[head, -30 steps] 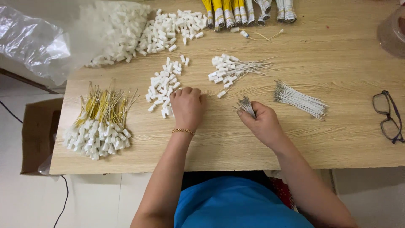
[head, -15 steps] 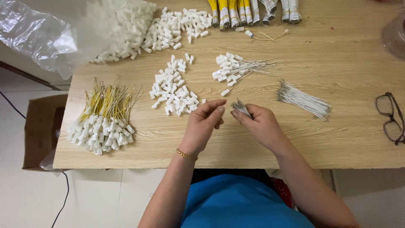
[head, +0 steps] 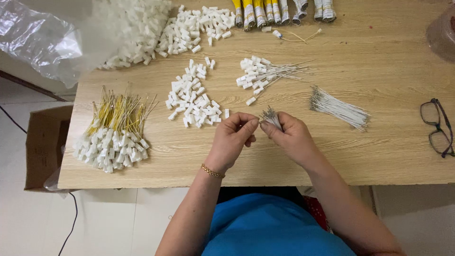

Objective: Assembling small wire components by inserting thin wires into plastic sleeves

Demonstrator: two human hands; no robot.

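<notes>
My right hand (head: 291,137) grips a small bundle of thin white wires (head: 271,116), their ends fanning up out of the fist. My left hand (head: 233,137) meets it at the thumb and fingertips, pinching something small, probably a white connector; it is mostly hidden by the fingers. Just beyond my left hand lies a loose pile of small white plastic connectors (head: 193,97). Both hands hover over the wooden table (head: 379,147), near its front edge.
A heap of white wires (head: 339,108) lies to the right, and finished white pieces with wires (head: 265,76) lie behind. Yellow-wired pieces (head: 116,130) sit at left. Further back: more white connectors (head: 156,28), a plastic bag (head: 38,38), yellow and white bundles (head: 279,9). Spectacles (head: 438,128) at right; cardboard box (head: 42,147) on floor.
My left hand has left the connector pile and come back to meet my right hand. The right hand with its wire bundle has stayed nearly in place.
</notes>
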